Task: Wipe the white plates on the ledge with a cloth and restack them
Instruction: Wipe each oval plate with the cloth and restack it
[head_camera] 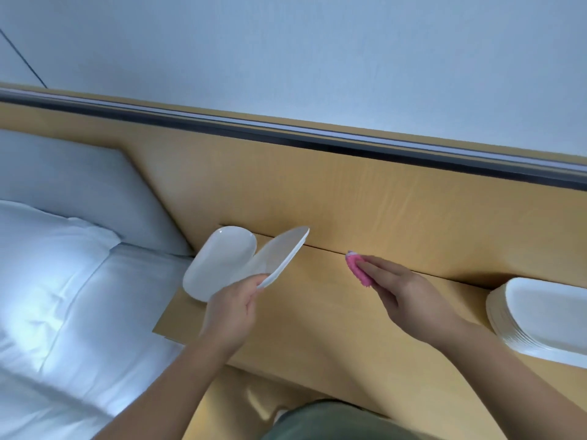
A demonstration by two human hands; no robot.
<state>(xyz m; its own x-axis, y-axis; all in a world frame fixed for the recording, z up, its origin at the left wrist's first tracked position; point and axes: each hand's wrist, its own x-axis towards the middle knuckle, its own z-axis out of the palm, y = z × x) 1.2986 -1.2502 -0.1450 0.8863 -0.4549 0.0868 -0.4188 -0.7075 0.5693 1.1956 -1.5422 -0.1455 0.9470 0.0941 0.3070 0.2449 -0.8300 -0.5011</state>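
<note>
My left hand point(233, 308) pinches the near rim of a white plate point(279, 254) and holds it tilted above the wooden ledge point(317, 312). Just left of it another white plate point(219, 262) lies on the ledge's left end. My right hand point(403, 289) holds a pink cloth point(357, 268) under its straight fingers, apart from the tilted plate and to its right. A tall stack of white plates point(536, 319) stands at the ledge's right end, partly cut off by the frame edge.
A wooden headboard panel point(349, 192) rises behind the ledge, topped by a dark rail point(286, 131). A bed with white pillows point(47, 249) and sheets lies to the left, below the ledge.
</note>
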